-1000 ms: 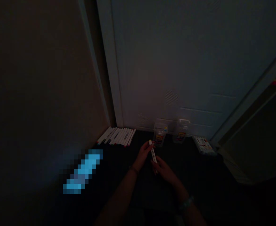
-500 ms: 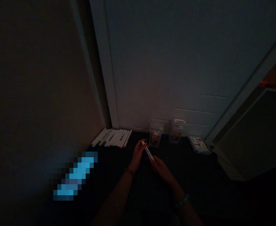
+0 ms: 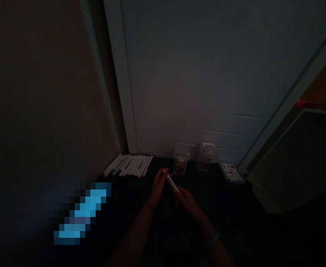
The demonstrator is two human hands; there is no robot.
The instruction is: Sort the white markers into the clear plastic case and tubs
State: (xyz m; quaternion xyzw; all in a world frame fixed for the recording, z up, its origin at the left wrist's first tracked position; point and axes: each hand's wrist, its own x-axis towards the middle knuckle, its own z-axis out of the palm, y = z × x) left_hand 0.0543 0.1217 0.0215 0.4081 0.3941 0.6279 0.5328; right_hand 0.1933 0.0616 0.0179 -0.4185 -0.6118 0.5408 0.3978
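A white marker slants between my two hands, with small dark print on its barrel. My right hand is closed around its lower end. At the upper end, the fingers of my left hand are closed on it, and a small pale end piece shows among them. Whether this piece is a cap pulled apart from the barrel, I cannot tell in the dim light. To the left lies a row of white markers with coloured ends, side by side on the dark surface.
Two clear plastic containers with labels, a left one and a right one, stand against the pale panel. A flat pack of markers lies at the right. A blurred bright blue shape is at the left.
The view has shifted slightly, so the things sit a little further left and lower. The upper end of the marker is now more covered by my left fingers. Both hands stay on it.
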